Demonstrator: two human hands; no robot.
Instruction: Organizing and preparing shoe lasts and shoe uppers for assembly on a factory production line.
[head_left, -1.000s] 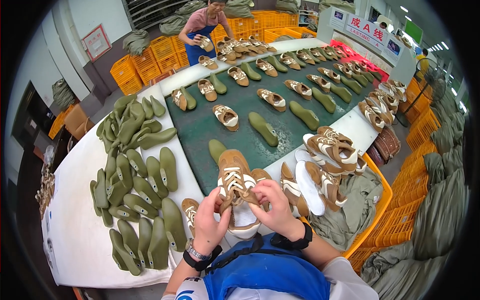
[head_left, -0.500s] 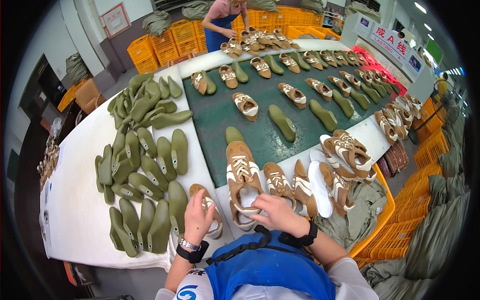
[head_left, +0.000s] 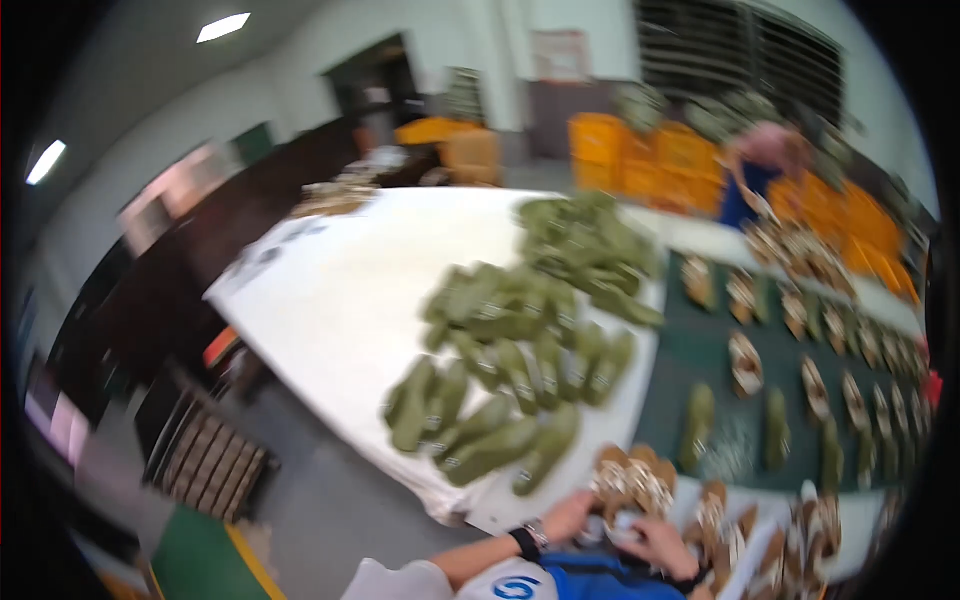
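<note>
Motion smears this view. My left hand [head_left: 568,515] is at the left side of a group of brown-and-white sneakers [head_left: 635,480] on the white near edge of the table. My right hand [head_left: 655,545] is at the heel end of these sneakers, beside a whitish patch I cannot make out. The fingers of both hands are too blurred to show a grip. Just beyond the sneakers, a green shoe last [head_left: 697,430] lies on the dark green surface [head_left: 735,455].
Many green lasts [head_left: 500,310] are piled on the white tabletop [head_left: 350,270] to the left. Rows of sneakers and lasts extend right. Another person [head_left: 765,170] stands at the far side near orange crates [head_left: 597,155]. A dark chair-like object [head_left: 215,470] is at lower left.
The view has swung left, shifting the scene rightward. The sneaker between my hands has come nearer me, uncovering the last beyond it. My left hand stays by the leftmost sneakers.
</note>
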